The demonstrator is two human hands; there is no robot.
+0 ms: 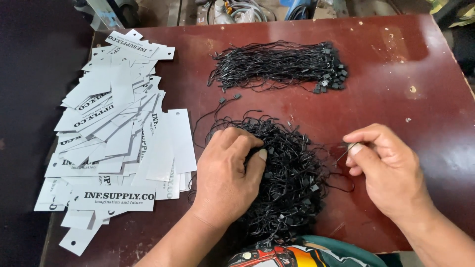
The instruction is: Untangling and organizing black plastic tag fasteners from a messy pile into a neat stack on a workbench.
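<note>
My left hand (228, 174) rests palm down on a loose tangled heap of black tag strings (292, 173) near the table's front edge, fingers curled into the heap. My right hand (383, 168) is to the right of the heap, thumb and forefinger pinched on the end of one black string (343, 154) that leads back into the heap. A second, tidier bundle of black strings (279, 65) with small plastic locks at its right end lies farther back.
A spread pile of white rectangular paper tags (118, 133) with punched holes covers the left side of the dark red table (396, 74). Cables and clutter lie beyond the far edge. The table's left edge drops into dark floor.
</note>
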